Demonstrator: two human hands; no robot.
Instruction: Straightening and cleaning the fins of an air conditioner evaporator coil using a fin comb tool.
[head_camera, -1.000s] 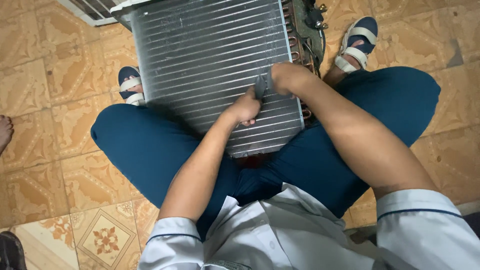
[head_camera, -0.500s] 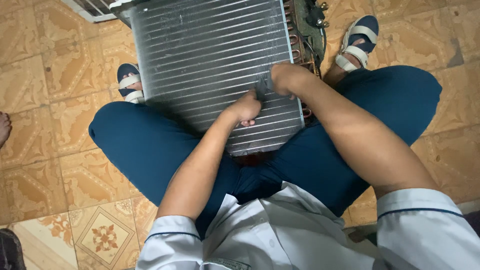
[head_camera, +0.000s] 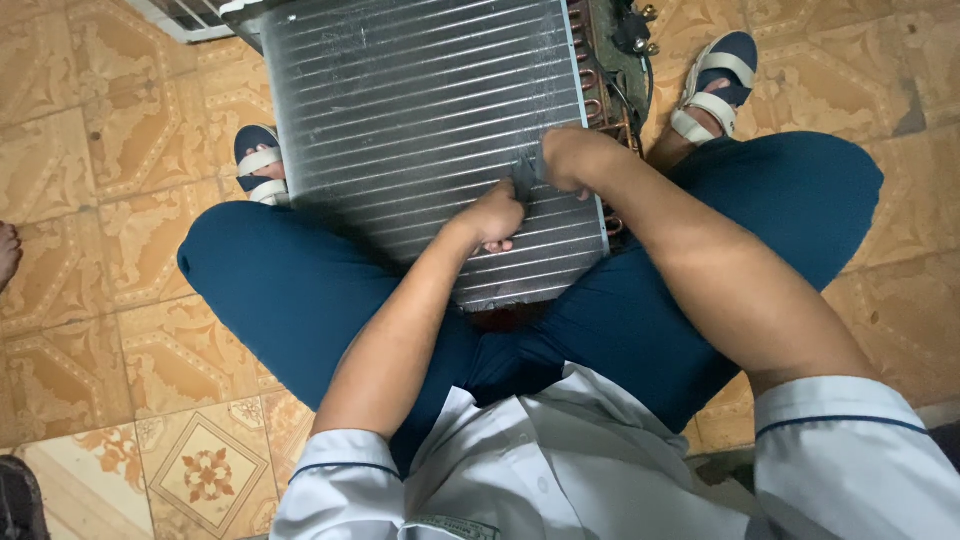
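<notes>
Two hands meet on a ribbed, silvery metal coil panel (head_camera: 420, 130) propped between the seated person's knees on the patterned tile floor (head_camera: 90, 200); the left hand (head_camera: 495, 215) is curled into a fist against the fins; the right hand (head_camera: 570, 160) pinches a small dark tool (head_camera: 523, 178); copper tube bends (head_camera: 590, 70) line the panel's edge.

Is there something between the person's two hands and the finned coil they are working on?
Nothing visible is in between. The left hand rests directly on the finned coil, and the right hand presses a small dark tool against the fins. Both hands lie close together on the lower right of the coil.
</notes>
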